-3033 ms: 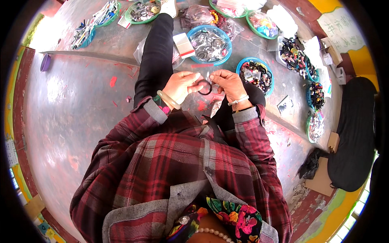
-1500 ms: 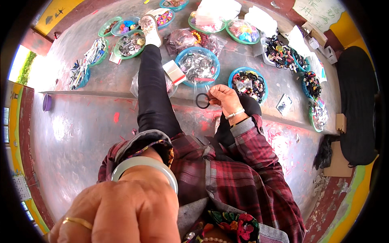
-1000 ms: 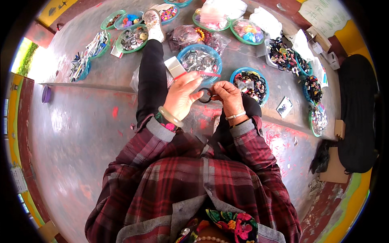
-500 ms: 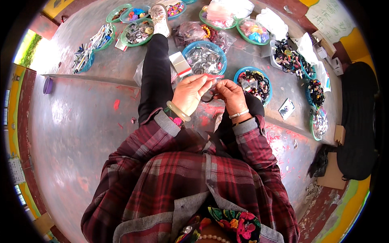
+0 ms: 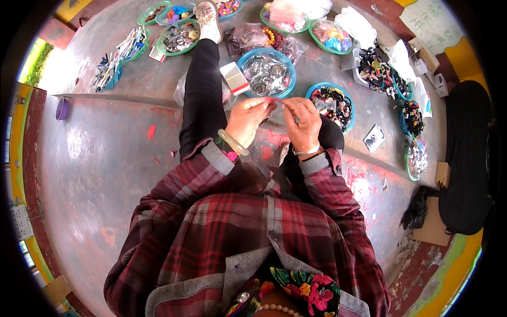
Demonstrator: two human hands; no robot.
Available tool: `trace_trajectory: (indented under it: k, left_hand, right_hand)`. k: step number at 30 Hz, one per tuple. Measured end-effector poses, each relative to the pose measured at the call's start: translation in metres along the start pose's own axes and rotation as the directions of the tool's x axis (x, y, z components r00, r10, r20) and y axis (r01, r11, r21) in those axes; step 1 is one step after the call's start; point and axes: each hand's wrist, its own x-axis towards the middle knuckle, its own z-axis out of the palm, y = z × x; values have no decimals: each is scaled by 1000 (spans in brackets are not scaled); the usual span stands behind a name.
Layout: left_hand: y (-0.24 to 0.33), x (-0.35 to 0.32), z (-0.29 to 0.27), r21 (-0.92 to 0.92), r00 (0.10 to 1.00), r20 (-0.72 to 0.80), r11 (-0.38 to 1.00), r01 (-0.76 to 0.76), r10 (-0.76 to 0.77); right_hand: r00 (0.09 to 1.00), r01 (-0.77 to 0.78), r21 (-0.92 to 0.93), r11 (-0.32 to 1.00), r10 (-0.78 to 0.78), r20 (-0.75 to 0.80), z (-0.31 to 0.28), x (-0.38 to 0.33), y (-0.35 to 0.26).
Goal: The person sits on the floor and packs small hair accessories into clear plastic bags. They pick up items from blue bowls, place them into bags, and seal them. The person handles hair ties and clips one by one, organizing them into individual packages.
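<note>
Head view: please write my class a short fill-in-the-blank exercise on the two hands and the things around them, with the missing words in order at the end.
1. Between the left hand and the right hand shows a thin strip coloured ____.
2. The thicker bangle is worn on the person's ____ arm.
3. The round basket nearest the right hand is coloured ____.
4. The small tub at the far left is coloured ____.

Missing words: red; left; blue; purple.

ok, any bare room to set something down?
Widest: grey floor between purple tub and red plaid left sleeve, barring red scraps. Smaller: grey ledge between blue basket of sticks and black trouser leg. Crowded: beyond both hands, around round blue packet basket.
</note>
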Motion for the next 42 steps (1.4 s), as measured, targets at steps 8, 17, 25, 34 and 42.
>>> trace_trajectory:
  k: [8,17,25,34,42]
  left_hand:
    - [-15,-1,-2,342,993,66,933,-114,98]
    - [-8,-3,0,831,911,253,409,-377,326]
    - [-8,-5,0,854,831,405,169,-493,381]
    - [-9,-9,0,860,835,423,134,-493,353]
    - [-12,-10,-5,862,827,437,96,-497,353]
  right_hand:
    - [997,53,-61,997,-50,54,3,-5,0]
    - [996,56,-79,995,-50,77,4,-7,1]
    - [989,118,-173,978,-100,112,5,-7,-3]
    - [987,107,-188,976,-81,140,8,-9,-4]
    - [989,80,-165,983,-58,136,9,-11,-4]
